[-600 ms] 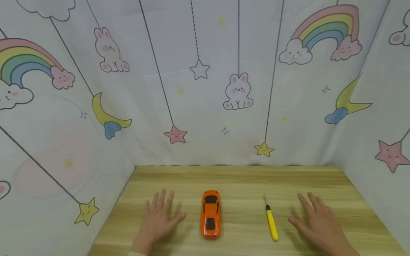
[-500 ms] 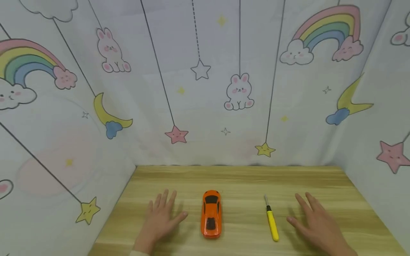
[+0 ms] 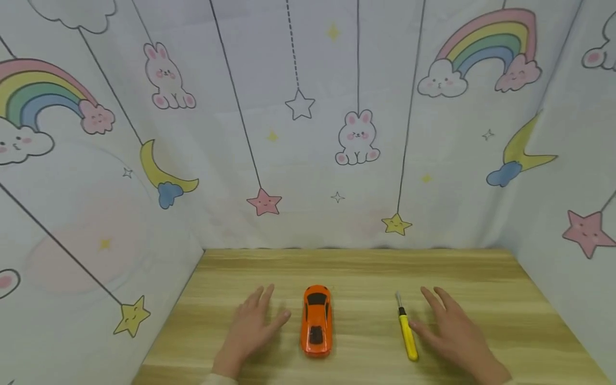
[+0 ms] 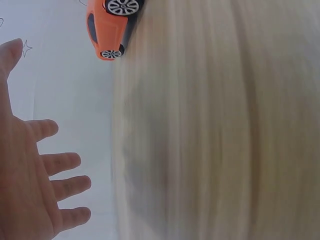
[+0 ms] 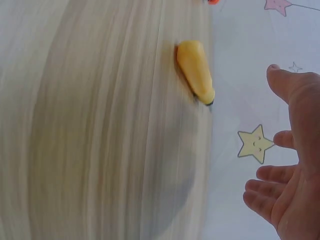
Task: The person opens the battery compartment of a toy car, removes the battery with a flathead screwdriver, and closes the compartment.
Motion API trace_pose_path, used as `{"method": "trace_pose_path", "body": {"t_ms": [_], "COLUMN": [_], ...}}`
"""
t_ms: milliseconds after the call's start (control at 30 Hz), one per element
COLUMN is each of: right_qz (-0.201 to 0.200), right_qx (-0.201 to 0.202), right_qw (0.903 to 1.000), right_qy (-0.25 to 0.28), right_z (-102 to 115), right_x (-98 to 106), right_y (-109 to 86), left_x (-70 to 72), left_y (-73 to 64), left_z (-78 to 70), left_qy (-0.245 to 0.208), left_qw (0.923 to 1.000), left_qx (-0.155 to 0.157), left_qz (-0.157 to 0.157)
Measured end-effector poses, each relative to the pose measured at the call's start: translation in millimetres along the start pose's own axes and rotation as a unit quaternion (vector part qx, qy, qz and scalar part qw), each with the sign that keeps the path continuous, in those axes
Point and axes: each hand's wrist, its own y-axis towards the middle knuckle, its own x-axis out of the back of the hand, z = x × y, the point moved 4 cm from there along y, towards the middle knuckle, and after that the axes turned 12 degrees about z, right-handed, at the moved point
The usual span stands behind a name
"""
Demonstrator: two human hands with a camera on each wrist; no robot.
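Note:
An orange toy car (image 3: 316,321) with dark windows stands on the wooden table, nose pointing to the back. To its left is my left hand (image 3: 251,329), fingers spread and thumb toward the car, holding nothing. A screwdriver (image 3: 407,332) with a yellow handle and a thin metal shaft lies on the right half of the table. My right hand (image 3: 452,331) is just right of it, its thumb tip at the yellow handle in the head view. Its fingers are extended and the palm holds nothing. In the right wrist view, the handle (image 5: 196,70) shows apart from the thumb.
The wood-grain tabletop (image 3: 356,272) extends to a white curtain (image 3: 317,160) printed with rainbows, rabbits and stars at the back. More of this cloth hangs along the left and right sides.
Both hands have moved inward: the left hand toward the toy car, the right hand toward the screwdriver. The car and screwdriver stay where they were.

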Motion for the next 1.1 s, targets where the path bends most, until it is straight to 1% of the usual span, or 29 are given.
{"method": "trace_pose_path", "body": {"t_ms": [67, 200, 333, 433, 533, 700, 933, 1100], "right_qz": [0.006, 0.019, 0.03, 0.048, 0.064, 0.065, 0.044, 0.052], "right_qx": [-0.004, -0.005, -0.002, -0.003, -0.003, 0.003, 0.031, 0.037], "right_qw": [0.9999, 0.9992, 0.9984, 0.9977, 0.9964, 0.9946, 0.9935, 0.9911], "right_qy": [0.01, 0.035, 0.048, 0.049, 0.055, 0.081, 0.101, 0.117], "right_z": [6, 18, 28, 32, 34, 40, 55, 64], "right_x": [-1, -7, -12, -16, -21, -26, -28, -33], "right_y": [1.7, 3.0, 6.5, 10.5, 13.1, 12.6, 12.8, 16.4], "left_x": [-1.8, -6.3, -12.2, -14.7, -14.6, -16.9, -21.6, -26.4], "left_y": [2.0, 4.3, 7.5, 9.1, 11.0, 14.3, 16.8, 18.7], "left_z": [-3.6, -8.7, -11.1, -13.9, -18.4, -24.4, -30.2, -32.2], "left_qy": [-0.01, -0.029, -0.045, -0.056, -0.061, -0.072, -0.094, -0.125], "left_qw": [0.9999, 0.9996, 0.9989, 0.9984, 0.9981, 0.9973, 0.9954, 0.9917], "left_qx": [-0.003, -0.004, 0.006, 0.006, -0.003, -0.012, -0.017, -0.024], "left_qz": [-0.003, 0.002, 0.006, 0.003, -0.004, -0.005, 0.005, 0.019]}}
